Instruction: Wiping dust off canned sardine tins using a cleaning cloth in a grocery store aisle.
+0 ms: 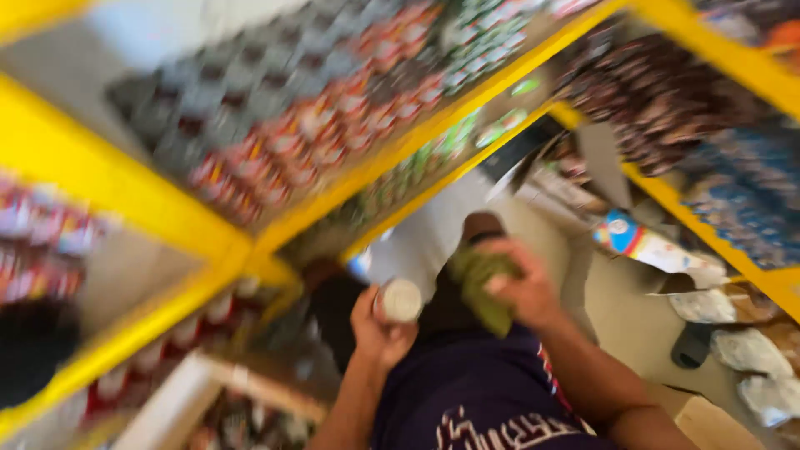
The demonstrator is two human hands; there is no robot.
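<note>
I look down through the head camera, and the whole picture is blurred by motion, so I keep to what is sure. At the far left runs a yellow shelf frame (pixel 125 200), and behind it stand rows of red tins (pixel 292 150); I cannot tell more about them.

Toward the middle, my left hand (pixel 379 325) is raised in front of my chest. Its fingers (pixel 367 304) are wrapped around a small can (pixel 402 300), whose pale round end faces the camera.

Just to the right of it, close but apart, my right hand (pixel 521 287) holds a green cloth (pixel 483 287) bunched in its closed fingers. The cloth hangs between the two hands, near the can; I cannot tell if it touches it.

Further right, on the floor (pixel 617 308), lie a bottle (pixel 646 242) with a blue and white label and some pale bags (pixel 750 350), under another yellow shelf (pixel 708 221) with dark packets.

I judge the step in hand to be wiping the can with the cloth. The next move calls for a firm left grip while the cloth meets the can.
</note>
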